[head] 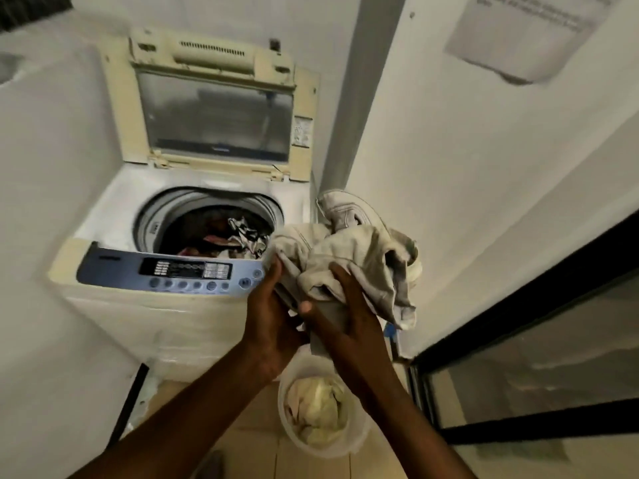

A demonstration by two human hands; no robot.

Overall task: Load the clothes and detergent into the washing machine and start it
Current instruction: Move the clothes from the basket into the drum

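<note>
while the lid (214, 108) of the top-loading washing machine (114, 216) stood propped open against the wall, both hands were raised just to the right of the control panel (169, 269), gripping a bundle of pale, off-white clothes (349, 257). the left hand (268, 319) was closed on the bundle's lower left edge, fingers curled up into the cloth near the panel's right end. the right hand (349, 312) clasped the bundle from below and in front, its fingers (337, 274) spread over the crumpled fabric and its thumb (306, 307) pressed on a grey fold. part of the bundle, a stitched waistband or hem, stuck up behind the rest, and a loose end hung down to the right of the right wrist. the bundle sat beside the drum's opening, over the machine's front right corner, not yet inside.

in the drum (207, 223) lay more laundry (238, 236): dark pieces, something reddish, and a black-and-white patterned cloth, all heaped toward the front right.

below the hands, on the tiled floor, stood a round white basket (294, 437) with pale yellowish and cream garments (316, 409) in it. to the right ran a dark-framed glass door (539, 392). a sheet of paper (525, 32) was fixed high on the right wall, its print too blurred to read.
</note>
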